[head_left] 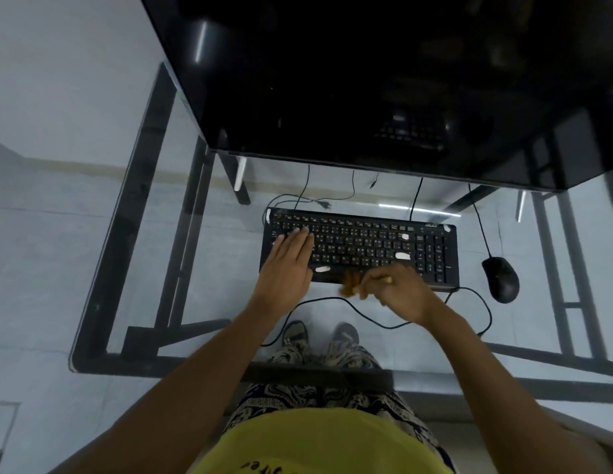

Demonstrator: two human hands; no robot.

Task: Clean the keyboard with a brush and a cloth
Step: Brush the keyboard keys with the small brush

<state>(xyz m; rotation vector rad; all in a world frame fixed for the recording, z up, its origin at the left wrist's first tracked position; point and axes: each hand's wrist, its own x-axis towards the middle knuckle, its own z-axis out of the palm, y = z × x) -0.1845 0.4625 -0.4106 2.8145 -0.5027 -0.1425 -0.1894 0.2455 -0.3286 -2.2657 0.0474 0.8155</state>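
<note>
Left hand (pixel 287 265) lies flat, fingers straight, on the keyboard (pixel 360 246); right hand (pixel 399 291) grips a blurred brown brush (pixel 351 283) at its front edge.

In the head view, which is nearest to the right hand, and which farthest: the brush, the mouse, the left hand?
1. Brush: held in the right hand, at the keyboard's front edge.
2. Left hand: to the left, flat on the keys.
3. Mouse: farthest, right of the keyboard.
</note>
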